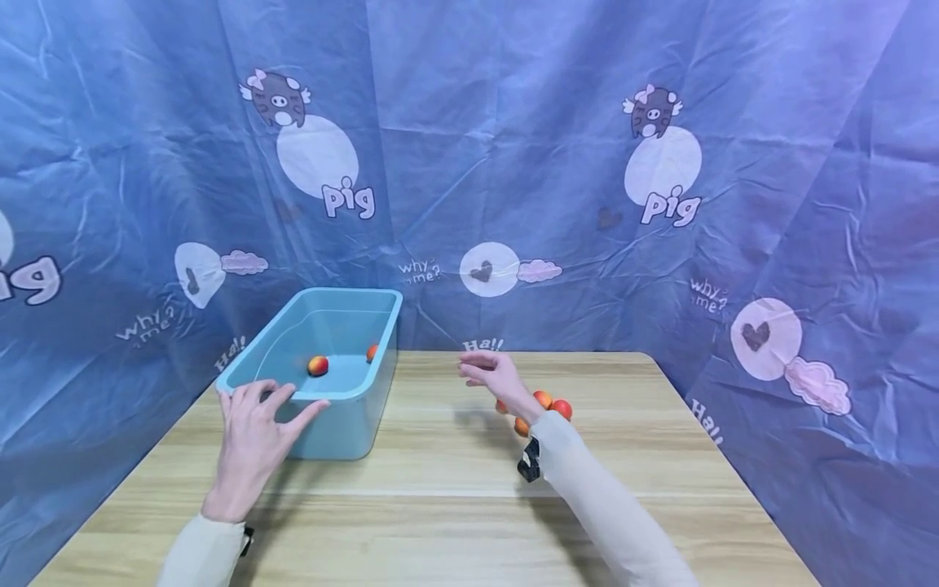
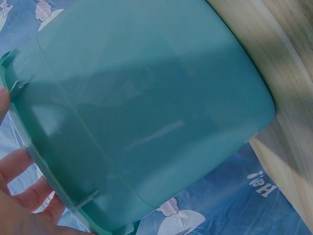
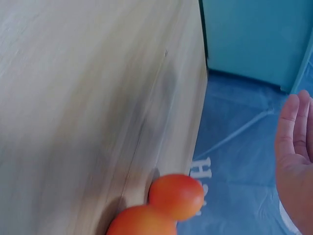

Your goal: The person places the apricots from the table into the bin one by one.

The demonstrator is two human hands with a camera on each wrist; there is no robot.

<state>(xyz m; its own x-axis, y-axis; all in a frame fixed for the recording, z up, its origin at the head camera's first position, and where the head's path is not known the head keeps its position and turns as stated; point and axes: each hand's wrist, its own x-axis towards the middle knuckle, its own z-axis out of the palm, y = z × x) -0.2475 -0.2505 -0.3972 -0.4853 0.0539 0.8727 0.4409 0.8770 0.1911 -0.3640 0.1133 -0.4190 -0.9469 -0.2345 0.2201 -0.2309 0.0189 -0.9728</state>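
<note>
My left hand [image 1: 253, 436] rests at the near rim of a light-blue plastic bin [image 1: 337, 428], its fingers bent over the edge and its thumb spread to the right. From the left wrist view, fingertips [image 2: 15, 164] show right at the bin's lip. Inside the bin lie a red-and-yellow round fruit [image 1: 318, 366] and another fruit [image 1: 372, 353] against the right wall. My right hand [image 1: 495, 375] hovers right of the bin with fingers extended and nothing in them. Below its wrist sit several red-orange fruits [image 1: 561, 408] on the table, partly hidden by the forearm.
The wooden table [image 1: 440, 530] ends at a blue printed cloth [image 1: 499, 163] hung behind and on both sides. The bin stands at the table's back left, its rim well above the tabletop. Dark straps [image 1: 529, 461] sit on the wrists.
</note>
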